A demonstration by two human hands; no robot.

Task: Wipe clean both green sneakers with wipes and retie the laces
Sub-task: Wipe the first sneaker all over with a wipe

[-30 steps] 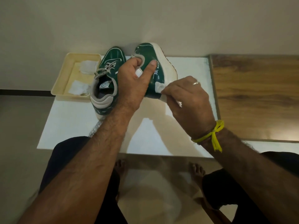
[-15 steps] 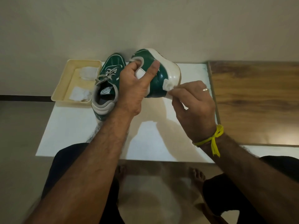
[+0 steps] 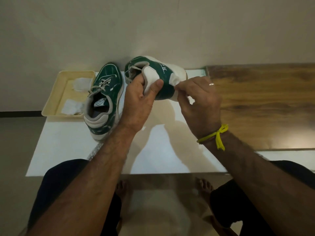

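Left hand (image 3: 139, 97) gripping raised sneaker (image 3: 158, 77) by its collar, toe pointing away, right hand (image 3: 199, 99) pinching wipe (image 3: 175, 81) against its heel, beside the tray (image 3: 56, 97).

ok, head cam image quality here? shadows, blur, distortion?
Head view: dim, warm light; the hands throw soft shadows on the white mat; wide-angle bowing at the wooden board; the held sneaker and right hand look slightly soft; the wipe is low-contrast against the sole.
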